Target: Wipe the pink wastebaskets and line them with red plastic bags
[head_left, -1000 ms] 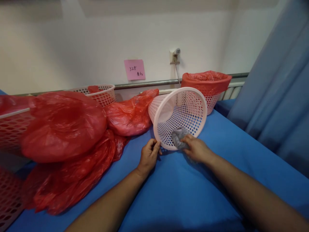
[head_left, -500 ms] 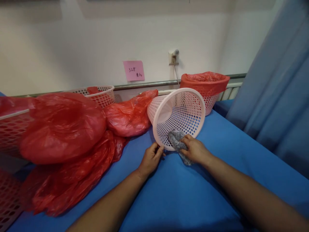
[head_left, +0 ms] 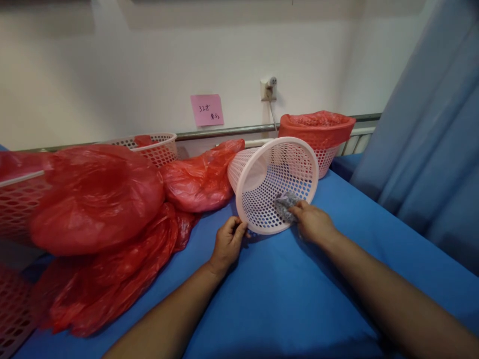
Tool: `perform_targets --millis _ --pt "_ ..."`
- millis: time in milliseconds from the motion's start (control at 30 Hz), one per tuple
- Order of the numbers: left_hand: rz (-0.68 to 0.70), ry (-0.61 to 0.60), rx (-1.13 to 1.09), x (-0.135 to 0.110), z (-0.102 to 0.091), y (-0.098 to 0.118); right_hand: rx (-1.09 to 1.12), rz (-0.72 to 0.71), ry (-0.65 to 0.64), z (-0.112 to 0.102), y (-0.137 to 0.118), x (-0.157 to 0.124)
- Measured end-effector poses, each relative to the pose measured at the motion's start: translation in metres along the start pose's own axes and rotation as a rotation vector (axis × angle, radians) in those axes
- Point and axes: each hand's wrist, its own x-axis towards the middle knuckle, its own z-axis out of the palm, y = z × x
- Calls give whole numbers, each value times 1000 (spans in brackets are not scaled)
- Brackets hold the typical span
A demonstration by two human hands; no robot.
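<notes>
Vs. the frame 0.5 s ago, gray cloth & R hand have shifted up and right along the lower inside of the pink perforated plastic basket; basket & L hand approx. same spot. Basket's on its side, mouth toward the wearer, on the blue surface (bed or desk, can't tell). R hand grips the bunched cloth against the inner wall nr. the rim; L hand's closed at the lower-left rim, thumb & fingertips pinching it. Step in hand, my read: wiping inside. Next stroke calls for L steadying the rim, cloth pressed flat. Around: small red plastic bag to the left, big red plastic bag beyond it, red-lined basket behind, to the right.
</notes>
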Motion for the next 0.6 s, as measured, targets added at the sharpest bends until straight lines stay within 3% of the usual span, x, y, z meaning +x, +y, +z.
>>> perform_targets --millis 67,233,300,367,533,600 --pt "-4 14 -15 0 1 0 -7 13 20 1 1 0" --pt "-18 30 -38 -2 4 1 326 -305 -111 7 -38 -14" --pt "-18 49 -37 -2 3 1 387 -337 -135 9 -47 -16" --pt "-17 72 -36 -2 0 2 339 -288 -147 10 -41 -13" --pt "-7 133 -31 3 -8 6 43 2 -65 3 -1 3" --pt "-5 119 -27 3 -9 8 3 25 -46 1 4 5"
